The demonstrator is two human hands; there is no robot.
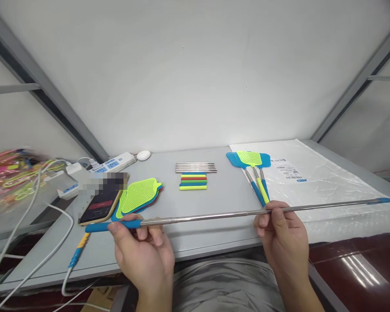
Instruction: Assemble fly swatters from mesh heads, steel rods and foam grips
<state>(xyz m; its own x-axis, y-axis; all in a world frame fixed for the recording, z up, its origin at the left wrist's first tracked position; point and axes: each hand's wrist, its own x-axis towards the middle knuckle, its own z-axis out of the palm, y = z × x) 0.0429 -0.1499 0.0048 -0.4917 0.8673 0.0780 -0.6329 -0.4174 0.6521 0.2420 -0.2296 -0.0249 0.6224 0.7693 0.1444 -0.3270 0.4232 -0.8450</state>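
Observation:
A fly swatter with a blue handle and a long extended metal rod (pixel 211 216) stretches sideways above the table edge. Its blue head is only partly seen at the right border. My left hand (pixel 143 255) is closed round the blue handle (pixel 97 227). Farther along, my right hand (pixel 284 238) pinches the rod between thumb and fingers. Just beyond the right hand lie assembled fly swatters with blue heads (pixel 233 160) and a green head (pixel 248 157). Past the left hand is a stack of loose swatter heads (pixel 139 197), green on top.
Metal rods (pixel 196 167) lie at mid-table behind a row of coloured handles (pixel 193 182). To the left are a phone (pixel 102 201), a power strip (pixel 113 164), white cables and a bag of colourful items (pixel 16 177). White packaging (pixel 315 173) covers the right side.

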